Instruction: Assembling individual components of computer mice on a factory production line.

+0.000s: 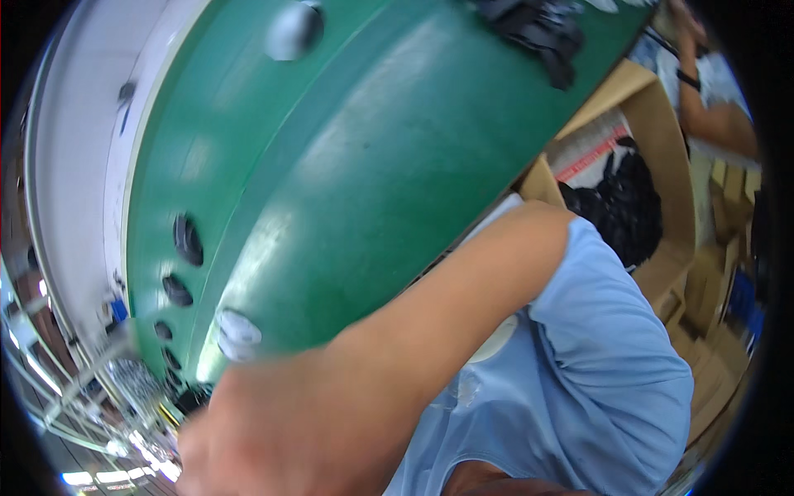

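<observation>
My right hand (277, 426) is close to the camera at the lower left, its arm bent across from a light blue sleeve. Motion blur smears its fingers, so whether it holds anything does not show. Just beyond the knuckles, a whitish oval item (239, 334) appears over the green work surface (372, 165). My left hand is out of the picture. Several small dark oval items (188, 240) lie spaced in a row along the far side of the surface. A blurred white and black rounded item (294, 31) is at the top.
A cardboard box (674, 157) with black plastic bags (620, 202) inside stands against the surface's right edge. Dark crumpled pieces (533, 29) lie at the top. Another person's arm (715, 124) with a black wristband is at upper right. More cardboard (711, 364) sits below.
</observation>
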`<state>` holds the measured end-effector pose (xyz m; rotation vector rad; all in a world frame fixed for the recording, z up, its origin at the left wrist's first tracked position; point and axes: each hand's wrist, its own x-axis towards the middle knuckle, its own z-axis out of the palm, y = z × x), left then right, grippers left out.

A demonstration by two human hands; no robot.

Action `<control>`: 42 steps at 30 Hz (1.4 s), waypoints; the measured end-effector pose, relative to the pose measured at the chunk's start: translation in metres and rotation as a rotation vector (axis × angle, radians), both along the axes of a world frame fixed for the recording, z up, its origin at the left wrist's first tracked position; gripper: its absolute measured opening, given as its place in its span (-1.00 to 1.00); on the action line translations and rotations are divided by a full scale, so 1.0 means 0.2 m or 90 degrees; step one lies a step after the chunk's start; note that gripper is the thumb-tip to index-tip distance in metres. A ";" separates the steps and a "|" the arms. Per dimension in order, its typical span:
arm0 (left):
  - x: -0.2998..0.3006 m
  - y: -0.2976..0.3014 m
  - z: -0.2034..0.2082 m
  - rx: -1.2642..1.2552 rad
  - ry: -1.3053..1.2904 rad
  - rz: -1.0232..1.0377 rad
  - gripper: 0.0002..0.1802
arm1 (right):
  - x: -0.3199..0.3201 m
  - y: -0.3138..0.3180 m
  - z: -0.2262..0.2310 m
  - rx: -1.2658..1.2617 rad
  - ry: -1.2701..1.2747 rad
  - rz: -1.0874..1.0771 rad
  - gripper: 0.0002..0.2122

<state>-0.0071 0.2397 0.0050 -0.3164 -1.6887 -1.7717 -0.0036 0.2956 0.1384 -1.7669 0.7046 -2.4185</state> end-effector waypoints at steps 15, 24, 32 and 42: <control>0.08 -0.58 0.17 0.299 -0.060 0.170 -0.42 | -0.37 -0.47 -0.24 0.119 -0.229 -0.062 -0.61; -0.06 -1.06 -0.16 0.386 -0.255 0.234 -0.53 | -0.54 -0.17 -0.81 0.429 -0.181 -0.267 -0.47; 0.07 -1.20 -0.14 0.004 -0.788 0.261 -0.41 | -0.52 0.42 -0.83 0.581 -0.132 -0.055 -0.69; -1.11 -0.55 -0.32 -0.875 -0.409 0.433 -0.01 | -0.29 0.67 -0.76 0.562 -0.134 -0.136 -0.79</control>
